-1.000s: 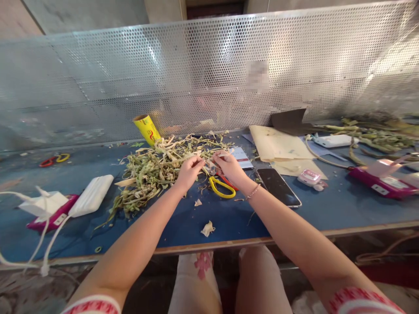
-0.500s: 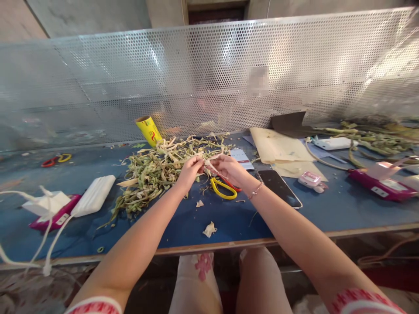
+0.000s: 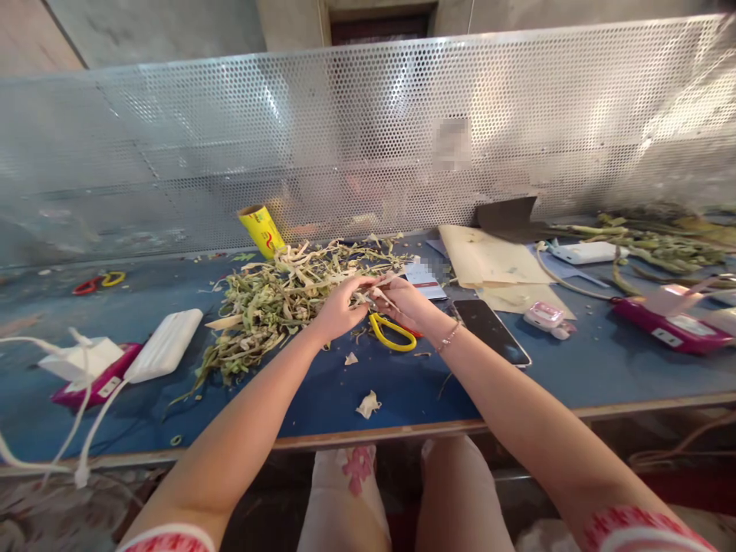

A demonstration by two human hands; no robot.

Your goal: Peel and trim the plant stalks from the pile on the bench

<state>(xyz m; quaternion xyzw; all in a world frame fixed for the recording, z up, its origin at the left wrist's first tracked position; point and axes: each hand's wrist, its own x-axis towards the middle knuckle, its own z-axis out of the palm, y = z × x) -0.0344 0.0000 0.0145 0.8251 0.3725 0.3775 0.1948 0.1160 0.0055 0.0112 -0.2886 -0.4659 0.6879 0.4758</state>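
Note:
In the middle of the view, my left hand [image 3: 340, 310] and my right hand [image 3: 407, 301] meet with their fingertips close together. Between them is a pale, dry strip of plant [image 3: 380, 294], pinched by the fingers of both. A heap of withered green and straw-coloured plant stalks [image 3: 258, 314] lies beside and behind my left hand. Under my right hand rests a pair of scissors [image 3: 392, 337] with a yellow and a red handle; its blades are hidden. Small pale scraps [image 3: 369, 404] are on the blue tabletop [image 3: 322, 399] nearer to me.
A yellow tube [image 3: 261, 230] leans behind the heap, before a perforated metal screen [image 3: 368, 138]. At right are a phone [image 3: 491, 331], brown paper [image 3: 488, 257] and a magenta power strip [image 3: 670, 326]. Left are a white power bank [image 3: 165, 345], cables and more scissors [image 3: 99, 283].
My left hand has turned over and moved slightly right, closer to my right hand. The pale strip has shifted between the fingers. Everything else lies as before.

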